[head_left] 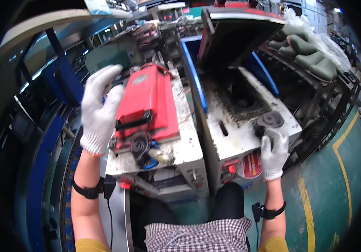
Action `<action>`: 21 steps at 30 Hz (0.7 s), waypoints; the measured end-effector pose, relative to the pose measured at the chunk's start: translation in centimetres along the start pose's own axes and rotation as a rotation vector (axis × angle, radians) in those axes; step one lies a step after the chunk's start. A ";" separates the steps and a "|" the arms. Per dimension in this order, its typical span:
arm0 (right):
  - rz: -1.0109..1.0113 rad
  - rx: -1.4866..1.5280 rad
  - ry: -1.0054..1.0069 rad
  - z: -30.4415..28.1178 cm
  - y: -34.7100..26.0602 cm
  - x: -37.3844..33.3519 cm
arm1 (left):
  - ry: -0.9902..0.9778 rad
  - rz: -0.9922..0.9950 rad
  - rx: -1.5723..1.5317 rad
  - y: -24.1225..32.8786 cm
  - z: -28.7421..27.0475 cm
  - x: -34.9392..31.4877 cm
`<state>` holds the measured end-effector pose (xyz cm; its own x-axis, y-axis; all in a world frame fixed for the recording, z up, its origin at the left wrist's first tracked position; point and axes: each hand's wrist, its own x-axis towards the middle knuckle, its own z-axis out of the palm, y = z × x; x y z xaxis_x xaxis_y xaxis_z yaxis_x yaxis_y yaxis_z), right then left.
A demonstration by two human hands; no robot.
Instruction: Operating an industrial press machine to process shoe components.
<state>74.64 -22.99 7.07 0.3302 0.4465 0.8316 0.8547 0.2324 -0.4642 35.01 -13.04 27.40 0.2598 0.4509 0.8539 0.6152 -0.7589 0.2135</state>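
Two white-gloved hands work at a grimy bench: the right hand (274, 153), at four o'clock, curls its fingers around a dark round knob (269, 121) on the pale machine top (239, 134). At nine o'clock the left hand (100, 110) lies open, fingers spread, against the side of a red machine cover (149, 103). Farther off, at one o'clock, grey-green moulded pieces (310, 54) are stacked in clear plastic.
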 end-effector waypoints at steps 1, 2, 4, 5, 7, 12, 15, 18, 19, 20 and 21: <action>0.006 -0.005 0.023 -0.3 -0.2 0.0 | -0.009 0.061 -0.026 1.0 1.4 2.5; -0.005 -0.001 0.028 -0.4 0.2 -0.2 | -0.015 0.042 -0.157 2.0 3.3 5.0; 0.056 0.012 0.041 -0.5 -0.5 -0.4 | -0.010 0.242 -0.078 3.2 7.1 10.5; 0.030 0.010 0.055 -0.5 -0.5 -0.4 | 0.001 0.307 -0.015 3.2 9.0 13.5; 0.030 0.012 0.059 -0.4 -0.2 -0.2 | -0.062 0.339 0.063 3.9 13.0 18.9; 0.075 0.065 0.040 0.6 -0.6 -0.1 | -0.244 0.286 -0.005 4.2 20.2 31.0; 0.099 0.093 0.019 0.9 -0.4 -0.3 | -0.514 0.173 -0.245 5.0 23.2 32.3; 0.133 0.096 0.012 0.8 0.0 -0.4 | -0.343 0.297 0.062 7.7 24.4 31.0; 0.133 0.117 0.005 0.6 0.1 -0.4 | -0.552 0.241 -0.060 6.8 24.4 33.1; 0.128 0.148 0.003 0.5 0.1 -0.3 | -0.503 0.110 -0.335 6.3 25.0 32.9; 0.165 0.171 -0.006 0.4 0.0 -0.5 | -0.536 0.159 -0.320 5.9 25.4 33.1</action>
<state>74.35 -22.83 6.53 0.4570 0.4958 0.7385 0.7091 0.2982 -0.6390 66.10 9.35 44.88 0.7164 0.4306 0.5489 0.3074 -0.9011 0.3057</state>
